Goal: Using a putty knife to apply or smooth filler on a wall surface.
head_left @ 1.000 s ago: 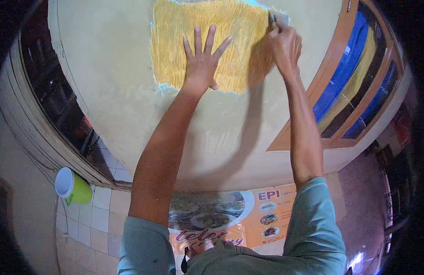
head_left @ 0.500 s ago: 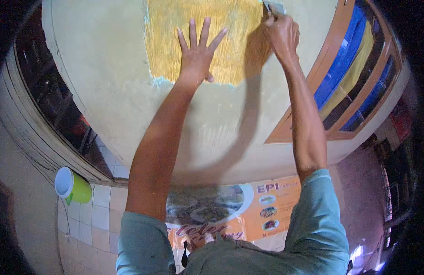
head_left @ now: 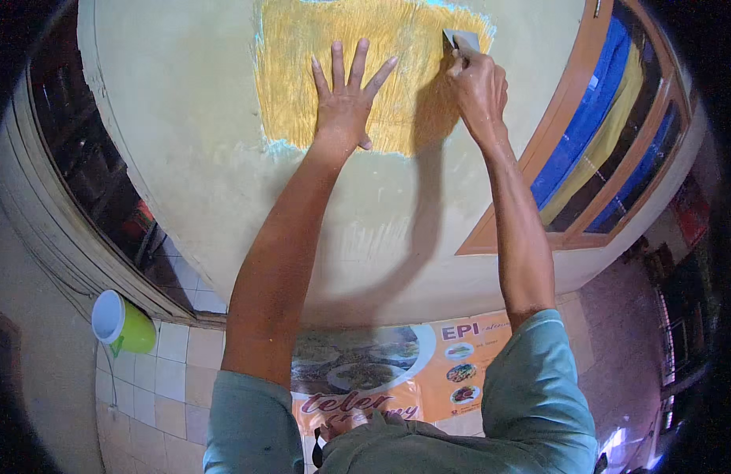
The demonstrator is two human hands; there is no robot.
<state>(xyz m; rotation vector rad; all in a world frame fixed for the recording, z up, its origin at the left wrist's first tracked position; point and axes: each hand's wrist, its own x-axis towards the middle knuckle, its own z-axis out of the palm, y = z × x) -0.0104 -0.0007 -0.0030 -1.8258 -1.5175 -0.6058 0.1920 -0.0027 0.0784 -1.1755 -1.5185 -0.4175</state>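
Ahead of me a pale wall (head_left: 184, 118) bears a rough yellow patch (head_left: 294, 87) with ragged light-blue edges. My left hand (head_left: 344, 110) lies flat on the lower part of this patch, fingers spread. Over its right side, my right hand (head_left: 480, 91) is closed around a scraper (head_left: 462, 39) with a flat grey metal blade. The blade is against or very near the yellow surface; its handle is mostly hidden by my fingers. Faint whitish streaks show on the wall below the patch.
To the right is a wooden-framed window (head_left: 523, 213) with blue and yellow cloth behind the glass. A dark doorway (head_left: 89, 158) opens at left. On the tiled floor stand a green bucket (head_left: 136, 328) and, below the wall, a spread orange printed banner (head_left: 444, 403).
My right hand has moved the scraper slightly left and down, in from the patch's right edge. The view has shifted up a little, showing more of the patch's top. My left hand stays in place.
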